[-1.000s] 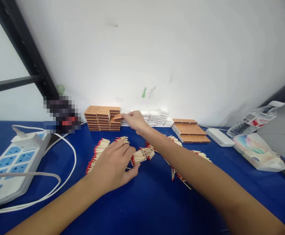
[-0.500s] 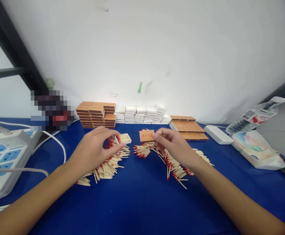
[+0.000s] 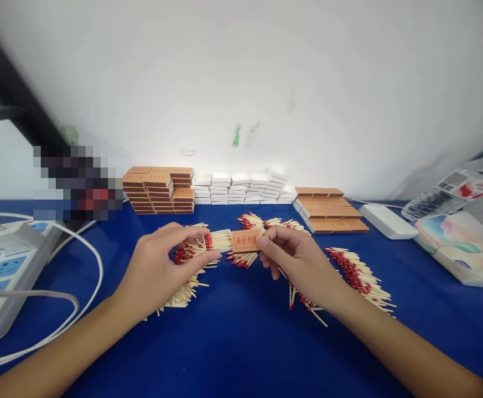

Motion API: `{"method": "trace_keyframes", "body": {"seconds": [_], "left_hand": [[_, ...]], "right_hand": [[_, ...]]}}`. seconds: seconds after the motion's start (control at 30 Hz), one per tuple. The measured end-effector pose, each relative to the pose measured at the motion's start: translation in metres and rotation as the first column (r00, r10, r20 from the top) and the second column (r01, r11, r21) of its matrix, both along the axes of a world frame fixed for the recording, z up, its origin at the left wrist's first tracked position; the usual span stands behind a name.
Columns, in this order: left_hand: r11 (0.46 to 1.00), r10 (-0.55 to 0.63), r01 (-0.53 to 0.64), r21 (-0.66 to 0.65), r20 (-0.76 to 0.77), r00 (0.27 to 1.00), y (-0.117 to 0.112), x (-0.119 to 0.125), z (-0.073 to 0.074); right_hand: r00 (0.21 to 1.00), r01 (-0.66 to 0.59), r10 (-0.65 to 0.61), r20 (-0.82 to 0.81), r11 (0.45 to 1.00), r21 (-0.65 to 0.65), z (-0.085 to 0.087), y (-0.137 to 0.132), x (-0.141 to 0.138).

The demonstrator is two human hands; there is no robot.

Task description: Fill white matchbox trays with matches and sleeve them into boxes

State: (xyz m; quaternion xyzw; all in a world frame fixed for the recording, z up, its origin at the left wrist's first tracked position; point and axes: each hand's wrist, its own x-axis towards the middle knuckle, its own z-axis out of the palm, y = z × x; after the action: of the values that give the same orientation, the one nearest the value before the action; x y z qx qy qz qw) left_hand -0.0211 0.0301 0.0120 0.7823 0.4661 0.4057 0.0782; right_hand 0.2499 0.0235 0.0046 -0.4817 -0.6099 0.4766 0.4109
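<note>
Between the thumb and fingers of my left hand point(image 3: 162, 262) is a white matchbox tray point(image 3: 229, 233) filled with red-headed matches. My right hand point(image 3: 293, 262) pinches an orange matchbox sleeve point(image 3: 243, 241) with red lettering by its right end. The tray's right end meets the sleeve's left end; whether it has entered the sleeve I cannot tell. Loose matches point(image 3: 183, 296) lie under and behind my left hand. More loose matches point(image 3: 359, 271) are spread around my right hand and forearm, and a small heap point(image 3: 245, 260) sits below the sleeve.
Orange matchboxes point(image 3: 158, 188) are stacked at the back left, white trays point(image 3: 237, 188) in the middle, and orange sleeves point(image 3: 328, 209) at the right. A power strip point(image 3: 6, 276) with cables stands left. On the right are a white device point(image 3: 387, 221), a tissue pack point(image 3: 461, 249) and a plastic bottle point(image 3: 444, 190).
The filled tray in my left hand and the sleeve in my right have come together, end to end. The camera view has shifted slightly.
</note>
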Motion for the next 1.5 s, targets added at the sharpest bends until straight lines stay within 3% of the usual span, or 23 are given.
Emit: {"method": "trace_keyframes", "body": {"seconds": [0.27, 0.5, 0.67, 0.77, 0.87, 1.0, 1.37, 1.5], "left_hand": [[0.996, -0.014, 0.024, -0.091, 0.104, 0.994, -0.006, 0.007, 0.003], [0.999, 0.003, 0.002, -0.034, 0.142, 0.99, -0.01, 0.01, 0.001], [0.999, 0.025, -0.029, 0.031, 0.132, 0.991, -0.013, 0.012, -0.005], [0.999, -0.033, 0.028, 0.034, 0.14, 0.99, -0.019, 0.017, -0.009], [0.987, -0.159, 0.157, 0.021, 0.114, 0.981, -0.027, 0.021, -0.011], [0.962, -0.262, 0.259, 0.083, 0.036, 0.964, -0.03, 0.024, -0.008], [0.936, -0.297, 0.308, 0.173, -0.087, 0.951, -0.026, 0.022, -0.009], [0.949, -0.243, 0.26, 0.177, -0.115, 0.963, -0.025, 0.02, -0.011]], "right_hand": [[0.999, 0.011, -0.012, -0.041, 1.0, -0.015, -0.003, 0.003, 0.003], [0.995, -0.079, 0.077, -0.067, 0.996, -0.029, 0.001, -0.005, -0.002], [0.987, 0.05, -0.044, -0.152, 0.998, 0.034, 0.0, -0.013, -0.011], [0.99, -0.096, 0.093, -0.101, 0.995, -0.02, 0.001, -0.027, -0.015], [0.968, -0.249, 0.247, -0.038, 0.966, -0.074, 0.004, -0.043, -0.021], [0.922, -0.384, 0.382, -0.054, 0.923, -0.027, 0.007, -0.049, -0.026], [0.897, -0.441, 0.434, 0.086, 0.894, 0.083, 0.01, -0.046, -0.019], [0.923, -0.38, 0.37, 0.106, 0.92, 0.093, 0.009, -0.042, -0.02]]}}
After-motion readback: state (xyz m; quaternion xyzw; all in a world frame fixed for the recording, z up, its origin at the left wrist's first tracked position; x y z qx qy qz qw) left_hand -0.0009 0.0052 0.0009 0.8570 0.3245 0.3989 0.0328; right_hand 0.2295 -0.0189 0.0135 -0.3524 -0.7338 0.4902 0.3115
